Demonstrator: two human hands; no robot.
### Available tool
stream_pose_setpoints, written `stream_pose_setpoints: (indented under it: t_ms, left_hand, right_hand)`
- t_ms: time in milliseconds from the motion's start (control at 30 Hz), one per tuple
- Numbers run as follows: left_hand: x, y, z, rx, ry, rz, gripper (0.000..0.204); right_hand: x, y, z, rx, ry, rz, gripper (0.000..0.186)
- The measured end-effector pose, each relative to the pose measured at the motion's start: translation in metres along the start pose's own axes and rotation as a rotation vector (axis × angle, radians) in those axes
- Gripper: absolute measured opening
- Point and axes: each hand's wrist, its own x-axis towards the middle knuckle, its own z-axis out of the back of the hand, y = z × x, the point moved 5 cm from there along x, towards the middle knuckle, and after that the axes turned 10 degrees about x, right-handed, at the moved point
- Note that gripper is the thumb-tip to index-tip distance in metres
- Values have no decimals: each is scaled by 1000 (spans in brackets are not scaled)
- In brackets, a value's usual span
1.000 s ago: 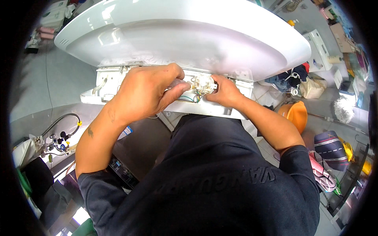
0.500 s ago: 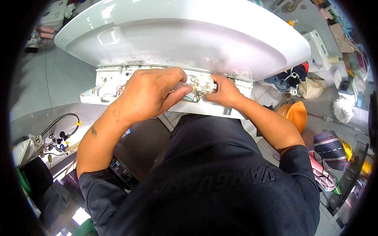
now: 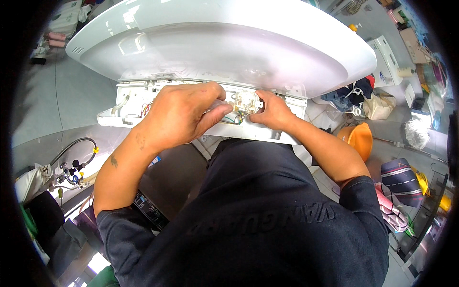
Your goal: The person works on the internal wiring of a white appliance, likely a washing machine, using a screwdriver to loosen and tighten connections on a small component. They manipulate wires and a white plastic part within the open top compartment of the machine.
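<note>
A translucent, yellowish-white boxy plastic part point(image 3: 247, 102) with wires below it sits over a long white housing point(image 3: 111, 118). My right hand point(image 3: 275, 112) grips the part's right side between thumb and fingers. Just left of it, my left hand point(image 3: 186, 112) is closed, fingers curled and thumb forward. A pale piece shows between its thumb and fingers, mostly hidden, so its kind cannot be told. Coloured wires point(image 3: 234, 118) run under the part, and more emerge left of my left wrist. Behind my hands rises a large, glossy, curved white cover point(image 3: 220, 52).
Hoses and valves point(image 3: 74, 172) stand at the left. To the right are an orange plastic basin point(image 3: 357, 138), a heap of dark clothes point(image 3: 351, 93), a beige bag point(image 3: 379, 106) and a white fluffy duster point(image 3: 417, 133). A dark grey panel point(image 3: 174, 174) lies below my left forearm.
The boxy plastic part and my fingers have shifted very slightly. Both hands otherwise keep the same hold and place.
</note>
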Motion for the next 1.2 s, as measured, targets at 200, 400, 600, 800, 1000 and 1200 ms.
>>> stream_pose_setpoints:
  t_ms: [200,400,600,800,1000,1200]
  left_hand:
    - [1,1,-2,15,13,3,19]
    - [2,-6,4,-56,16,-48,19]
    - [-1,-7,5,-74,173,14,35]
    - [1,-8,2,59,246,53,21]
    - [1,0,4,168,190,42,24]
    - [2,-5,4,96,176,46,33]
  right_hand:
    - [1,1,0,3,28,-52,57]
    - [1,-1,-2,26,22,-38,57]
    - [1,0,1,-5,0,-9,59]
    - [3,-1,-2,-13,39,-50,56]
    - [2,-1,-2,-5,36,-42,54]
    - [0,6,4,18,73,-78,63]
